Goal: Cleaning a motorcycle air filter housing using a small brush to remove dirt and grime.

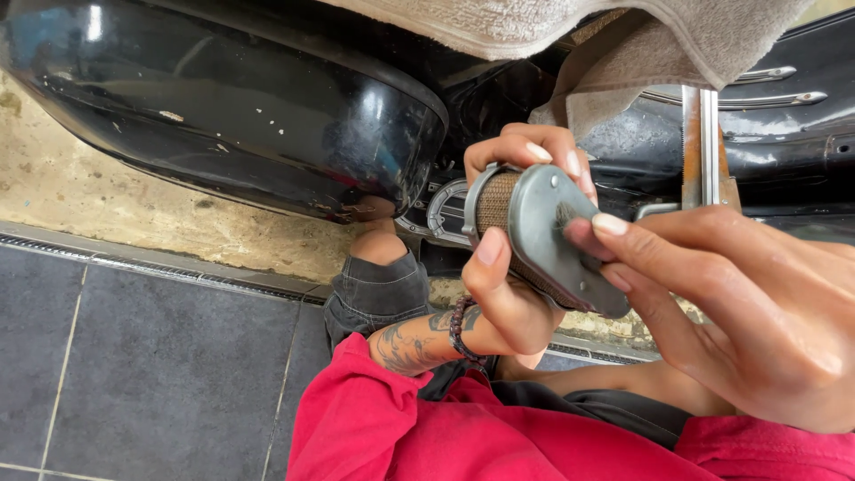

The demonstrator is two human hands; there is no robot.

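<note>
Here the left hand (508, 267) has its fingers (534, 147) and thumb wrapped tight around a cylindrical mesh air filter (534, 227). The filter's long axis slants up-left, its grey metal end plate (557, 232) facing down-right. The right hand (748, 312) presses fingertips onto that plate, gripping nothing. Behind the filter stands a black scooter body (267, 107); above it hangs a beige towel (623, 36).

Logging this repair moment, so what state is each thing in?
air filter: off the machine, held up, metal end cap facing the camera
left hand: closed around the filter
right hand: fingertips on the end cap
towel: draped over the black bodywork
</note>
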